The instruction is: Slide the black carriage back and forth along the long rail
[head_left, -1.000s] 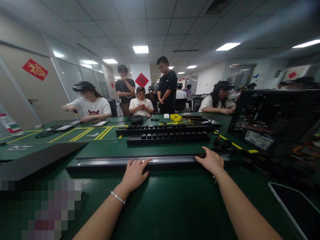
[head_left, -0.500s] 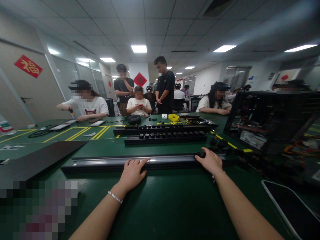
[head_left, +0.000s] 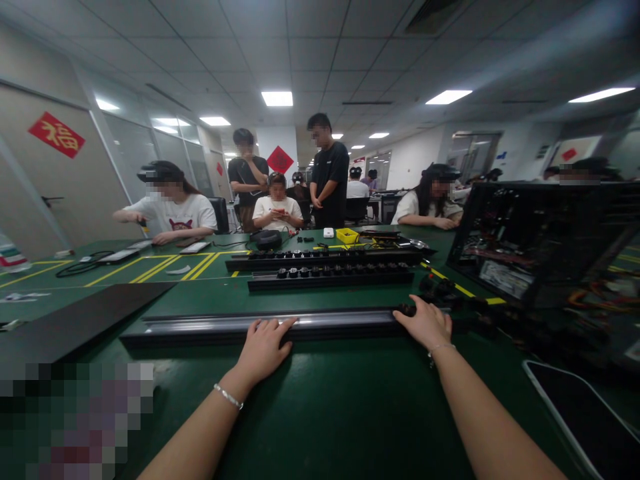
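left hand (head_left: 263, 347): fingers flat, open on rail (head_left: 210, 327) | right hand (head_left: 425, 322): curled over rail end, 2 o'clock | strips (head_left: 330, 273) at 12 o'clock

Two socket strips (head_left: 330, 275) and a yellow box (head_left: 349, 235) lie behind.

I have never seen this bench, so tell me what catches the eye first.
Nearest the camera, the left hand and right hand rest on a long dark metal rail lying across the green table. Behind it lie two black strips studded with round knobs. At far right stands an open computer case, and several people sit or stand along the table's far edge.
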A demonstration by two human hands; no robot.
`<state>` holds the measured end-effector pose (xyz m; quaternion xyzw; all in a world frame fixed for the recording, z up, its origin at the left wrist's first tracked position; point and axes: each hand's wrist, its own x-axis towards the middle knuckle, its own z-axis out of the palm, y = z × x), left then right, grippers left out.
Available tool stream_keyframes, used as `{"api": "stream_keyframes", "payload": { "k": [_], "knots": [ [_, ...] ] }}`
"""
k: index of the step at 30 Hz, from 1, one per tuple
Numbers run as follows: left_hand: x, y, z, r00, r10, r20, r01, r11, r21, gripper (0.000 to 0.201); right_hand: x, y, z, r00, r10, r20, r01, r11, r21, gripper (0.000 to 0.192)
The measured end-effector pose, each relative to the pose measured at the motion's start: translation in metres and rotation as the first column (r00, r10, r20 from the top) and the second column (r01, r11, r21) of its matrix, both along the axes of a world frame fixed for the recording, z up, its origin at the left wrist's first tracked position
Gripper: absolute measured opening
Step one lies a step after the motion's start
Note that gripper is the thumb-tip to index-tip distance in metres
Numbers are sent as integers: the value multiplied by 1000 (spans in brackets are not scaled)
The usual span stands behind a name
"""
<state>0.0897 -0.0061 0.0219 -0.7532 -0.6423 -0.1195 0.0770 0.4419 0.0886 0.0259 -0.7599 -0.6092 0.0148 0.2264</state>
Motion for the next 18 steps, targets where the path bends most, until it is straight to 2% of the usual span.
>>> {"api": "stream_keyframes", "payload": {
  "k": [7, 18],
  "knots": [
    [0, 0, -1, 1000, -10, 0, 10, 1000, 10, 50, 5, 1, 1, 1000, -22, -2, 22, 999, -23, 57],
    [-1, 1, -2, 1000, -7, -14, 7, 1000, 10, 51, 12, 1, -5, 998, -48, -37, 46, 998, -50, 59]
  ]
}}
